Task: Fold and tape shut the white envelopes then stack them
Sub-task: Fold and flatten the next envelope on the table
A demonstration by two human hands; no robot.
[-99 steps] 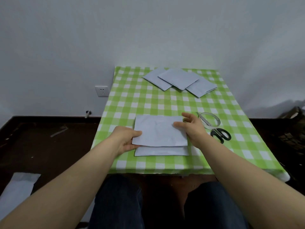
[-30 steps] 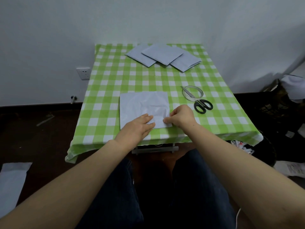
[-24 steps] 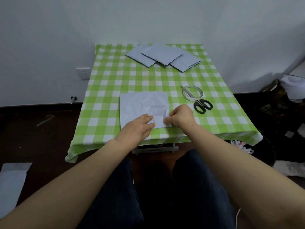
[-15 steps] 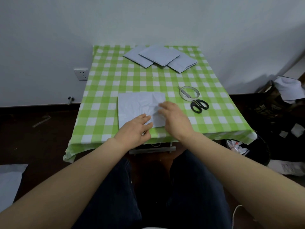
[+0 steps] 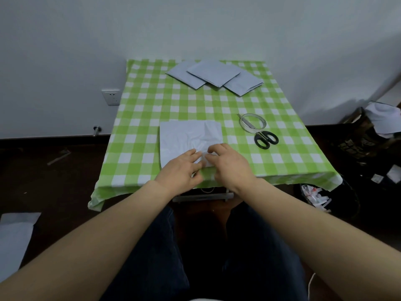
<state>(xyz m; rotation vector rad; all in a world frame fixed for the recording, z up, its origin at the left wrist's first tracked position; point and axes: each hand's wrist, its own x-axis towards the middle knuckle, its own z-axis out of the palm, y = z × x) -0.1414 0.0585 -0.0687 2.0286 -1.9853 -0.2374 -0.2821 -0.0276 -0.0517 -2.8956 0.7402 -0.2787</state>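
Our left hand (image 5: 182, 169) lies flat on the creased white envelope (image 5: 186, 137). Our right hand (image 5: 231, 167) bends its fingers onto it; whether it pinches, we cannot tell.

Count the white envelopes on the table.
4: three overlap at the far edge, the left envelope, middle envelope and right envelope; the crumpled envelope lies at the near edge. Others may hide underneath.

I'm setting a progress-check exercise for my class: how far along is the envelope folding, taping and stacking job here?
Seemingly done: three folded envelopes overlap loosely at the far end of the table; any tape is too small to see. In hand: the left hand and right hand rest on the near edge of the crumpled envelope. Left: taping it, since the tape roll and scissors lie untouched, then stacking.
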